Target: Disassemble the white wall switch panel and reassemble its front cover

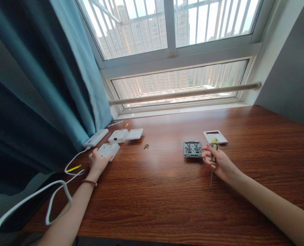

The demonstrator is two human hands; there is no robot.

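Observation:
My left hand (97, 162) grips the near edge of a white switch plate (108, 149) lying on the wooden table (162, 191) at the left. My right hand (219, 163) is closed round a screwdriver (213, 154) with a yellow and black handle, its shaft pointing back toward me. Just left of that hand lies a grey switch module (192, 149), face up. A white frame plate (215, 136) rests behind the right hand.
Two more white plates (118, 136) (135, 134) and a white power bank (96, 137) with a white cable (57, 191) lie at the far left by a blue curtain (39, 85). Small dark screws (146, 146) sit mid-table. A window and rail run along the back.

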